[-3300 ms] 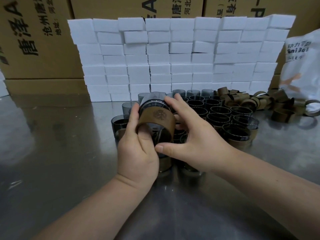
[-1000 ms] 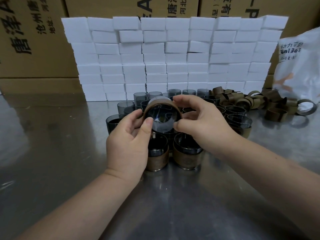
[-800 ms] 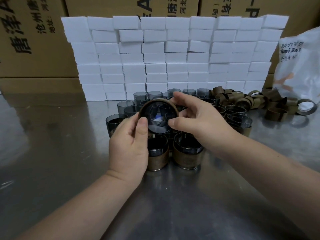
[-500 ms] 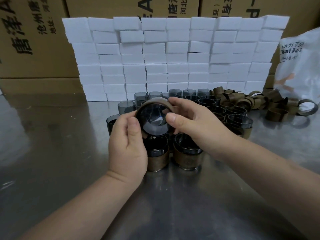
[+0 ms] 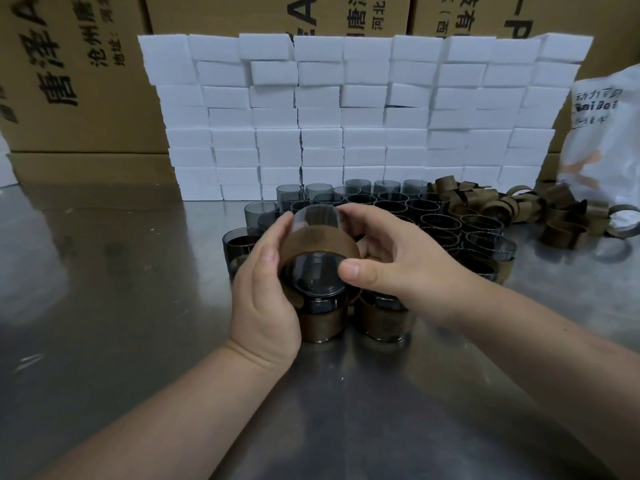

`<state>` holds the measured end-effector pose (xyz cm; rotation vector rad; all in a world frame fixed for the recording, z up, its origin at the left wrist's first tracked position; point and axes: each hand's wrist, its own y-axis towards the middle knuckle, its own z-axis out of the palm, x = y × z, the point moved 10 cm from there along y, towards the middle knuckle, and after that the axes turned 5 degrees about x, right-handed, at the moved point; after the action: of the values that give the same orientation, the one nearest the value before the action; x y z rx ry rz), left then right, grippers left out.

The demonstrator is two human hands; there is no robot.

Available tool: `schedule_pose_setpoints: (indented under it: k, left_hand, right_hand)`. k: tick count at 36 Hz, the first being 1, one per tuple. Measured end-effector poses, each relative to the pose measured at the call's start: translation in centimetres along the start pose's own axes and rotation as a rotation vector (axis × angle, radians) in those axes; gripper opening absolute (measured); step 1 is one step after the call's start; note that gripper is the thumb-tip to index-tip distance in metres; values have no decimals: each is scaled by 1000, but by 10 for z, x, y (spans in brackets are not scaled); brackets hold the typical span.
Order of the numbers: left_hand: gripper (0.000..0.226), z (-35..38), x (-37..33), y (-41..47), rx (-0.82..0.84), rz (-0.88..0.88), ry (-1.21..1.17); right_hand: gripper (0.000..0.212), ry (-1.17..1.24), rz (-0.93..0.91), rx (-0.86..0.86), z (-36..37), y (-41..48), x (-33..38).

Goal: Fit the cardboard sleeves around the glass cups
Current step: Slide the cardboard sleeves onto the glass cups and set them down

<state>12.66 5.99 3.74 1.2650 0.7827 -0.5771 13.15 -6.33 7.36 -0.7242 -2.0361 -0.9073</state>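
Observation:
I hold a smoky glass cup [image 5: 317, 216] tilted on its side, one end facing me, above the cluster of cups. A brown cardboard sleeve [image 5: 320, 242] wraps its near half. My left hand [image 5: 265, 292] grips the cup and sleeve from the left, thumb on the sleeve's edge. My right hand [image 5: 398, 258] grips from the right, fingers over the top and thumb at the near rim. Two sleeved cups [image 5: 384, 318] stand just below my hands. Several bare cups [image 5: 391, 199] stand behind. Loose sleeves [image 5: 561, 233] lie in a pile at the right.
A wall of stacked white foam blocks [image 5: 363, 116] stands behind the cups, with cardboard cartons [image 5: 69, 81] beyond it. A white plastic bag [image 5: 609, 140] sits at the far right. The steel table [image 5: 104, 289] stretches out to the left and in front.
The cup has tipped lower and nearer the table, and the sleeve now covers more of it. My right thumb has moved to the near rim.

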Motion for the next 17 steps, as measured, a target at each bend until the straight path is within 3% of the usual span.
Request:
schedule_pose_setpoints:
  k: [6,10,14,17]
  left_hand:
    - [40,-4,1,3,-46,10,-168]
    - [37,-4,-3,1,-34,85,-119]
    - [36,-1,-10,-2,15,182,10]
    - [36,2,-22,-6,38,285,98]
  right_hand:
    - [44,-26,-23,126,11,-1,0]
    - [64,-111,-20,125,16,-2,2]
    - [44,-168,-69,8,21,-3,2]
    - [57,-167,-116,-195,9,-7,4]
